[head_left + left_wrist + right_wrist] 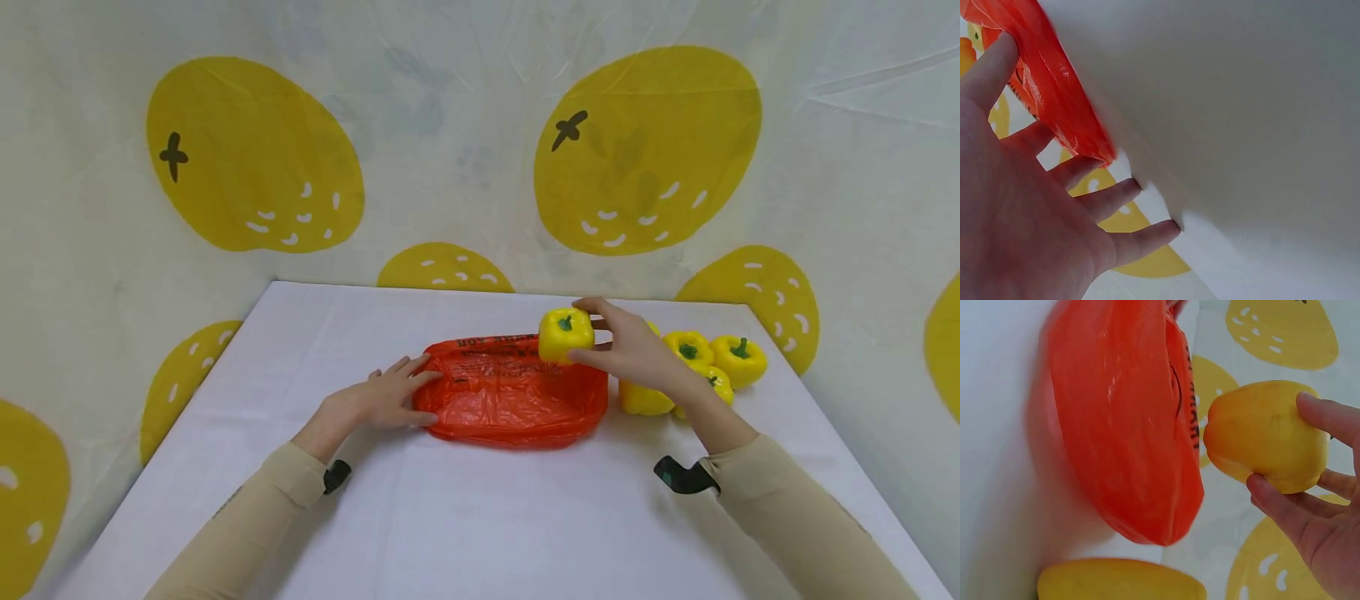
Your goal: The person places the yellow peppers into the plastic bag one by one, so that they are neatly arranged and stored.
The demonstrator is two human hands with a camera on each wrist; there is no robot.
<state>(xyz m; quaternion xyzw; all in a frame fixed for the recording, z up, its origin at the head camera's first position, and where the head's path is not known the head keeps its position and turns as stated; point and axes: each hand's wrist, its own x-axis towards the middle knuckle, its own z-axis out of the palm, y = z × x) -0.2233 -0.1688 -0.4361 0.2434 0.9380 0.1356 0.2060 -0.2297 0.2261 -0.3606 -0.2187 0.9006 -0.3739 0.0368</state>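
A red plastic bag (510,408) with dark printing lies with its mouth spread wide on the table. At its left side is my left hand (390,396), fingers spread; in the left wrist view the thumb (999,62) and two fingertips meet the red plastic. My right hand (637,346) holds a yellow bell pepper (566,337) with a green stem, raised over the right back part of the bag's mouth. In the right wrist view thumb and fingers grip the pepper (1266,434) from its stem end, beside the bag's rim.
Several more yellow bell peppers (738,362) are grouped just right of the bag, partly behind my right forearm. A white cloth covers the table (480,525). Behind it hangs a pale curtain (450,150) printed with big yellow fruits.
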